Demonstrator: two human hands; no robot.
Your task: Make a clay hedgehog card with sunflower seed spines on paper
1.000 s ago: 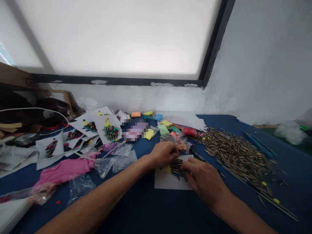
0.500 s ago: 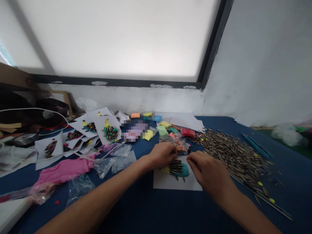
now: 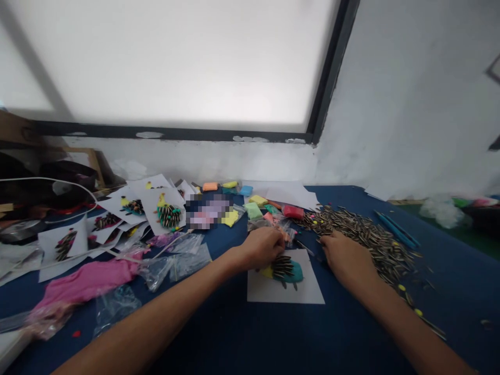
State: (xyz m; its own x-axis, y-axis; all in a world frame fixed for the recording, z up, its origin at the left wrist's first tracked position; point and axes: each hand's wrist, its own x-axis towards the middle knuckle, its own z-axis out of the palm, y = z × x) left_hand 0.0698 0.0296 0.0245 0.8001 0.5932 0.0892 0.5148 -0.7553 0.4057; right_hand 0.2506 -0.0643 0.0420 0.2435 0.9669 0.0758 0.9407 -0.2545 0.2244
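Note:
My left hand (image 3: 262, 247) is closed over the upper left part of a white paper sheet (image 3: 269, 292); whatever its fingers hold is hidden. On that sheet lies a clay animal figure (image 3: 297, 272), teal and yellow, with rows of striped sunflower seeds (image 3: 282, 266) stuck upright on it and two seeds below like legs. My right hand (image 3: 347, 259) is at the left edge of a large pile of sunflower seeds (image 3: 365, 226), its fingers curled together and pointing down. Anything between those fingertips is too small to make out.
Finished seed pictures (image 3: 169, 211) on paper overlap at the left, behind pink clay (image 3: 88, 281) and plastic bags (image 3: 115, 310). Coloured clay packs, among them a red one (image 3: 292, 211), line the back. Blue tweezers (image 3: 397, 229) lie right of the pile. A wall and window close off the far side.
My right hand has moved right, from the figure's right edge to the seed pile. My left hand stays at the paper. The view has turned slightly to the right.

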